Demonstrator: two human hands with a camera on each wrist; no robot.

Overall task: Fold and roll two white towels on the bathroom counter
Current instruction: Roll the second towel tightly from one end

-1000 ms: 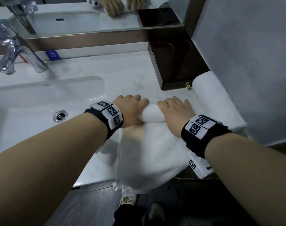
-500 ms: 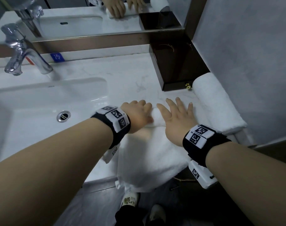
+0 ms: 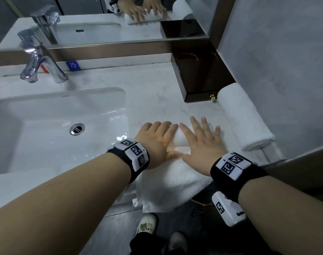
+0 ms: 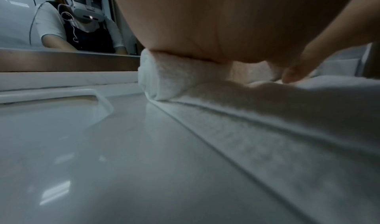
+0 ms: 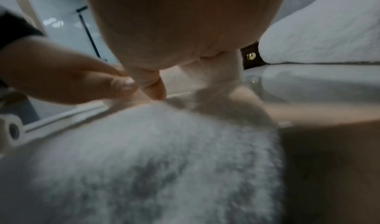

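A white towel (image 3: 173, 179) lies on the marble counter (image 3: 142, 92), its near end hanging over the front edge. Its far end is rolled into a thick roll (image 3: 179, 138), seen end-on in the left wrist view (image 4: 164, 79). My left hand (image 3: 157, 138) and right hand (image 3: 201, 138) press flat on top of that roll, fingers straight and spread. The towel's flat part (image 5: 144, 162) fills the right wrist view. A second white towel (image 3: 241, 115), fully rolled, lies at the right by the wall (image 5: 329, 32).
A sink basin (image 3: 52, 126) with a chrome tap (image 3: 37, 61) takes up the left. A dark wooden box (image 3: 203, 74) with a brass knob stands behind the towels. A mirror (image 3: 101, 19) runs along the back. Grey wall at right; my shoes (image 3: 147, 227) below the counter edge.
Both hands have gone from curled round the roll to flat with fingers straight, and they have pushed the roll a little farther from me.
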